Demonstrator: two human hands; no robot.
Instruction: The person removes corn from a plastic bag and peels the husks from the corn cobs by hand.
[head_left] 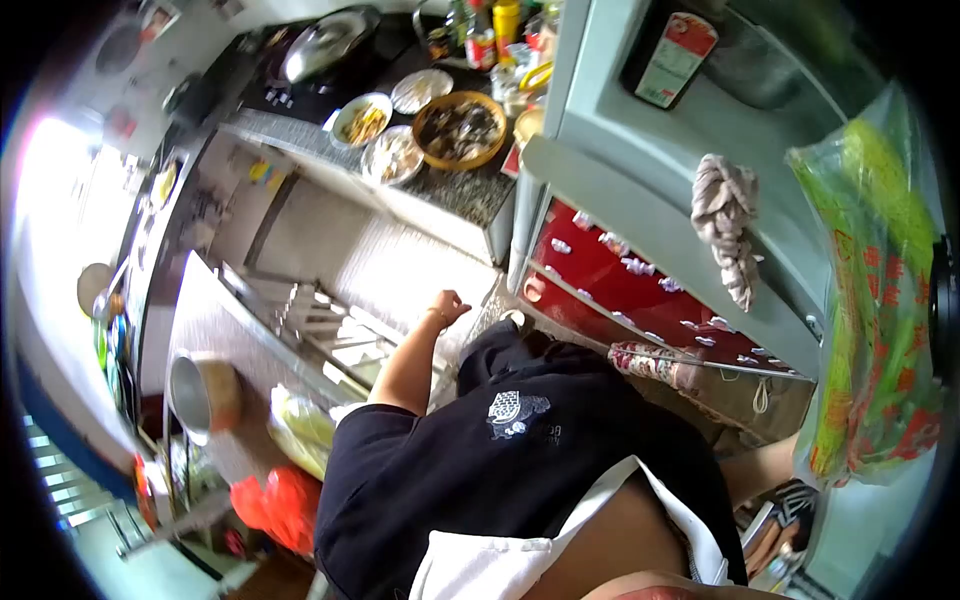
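My left hand (450,306) hangs in front of my body, over the floor, its fingers loosely bent and nothing seen in them. A bracelet circles that wrist. My right forearm (760,472) reaches to the lower edge of a clear plastic bag (870,290) with red print and long green vegetables inside. Behind this bag my right hand is hidden, so its grip on anything cannot be made out. Beside the bag, a twisted grey cloth (725,225) lies on a pale green refrigerator (640,180). Farther up stands a dark bottle (672,60) with a red and white label.
On the granite counter (480,195) stand a brown bowl of dark food (459,130), several smaller dishes, and a lidded wok (325,45) on the stove. At left, a metal pot (205,392) and a red plastic bag (278,508) rest near a table edge. Red drawers (600,265) adjoin the refrigerator.
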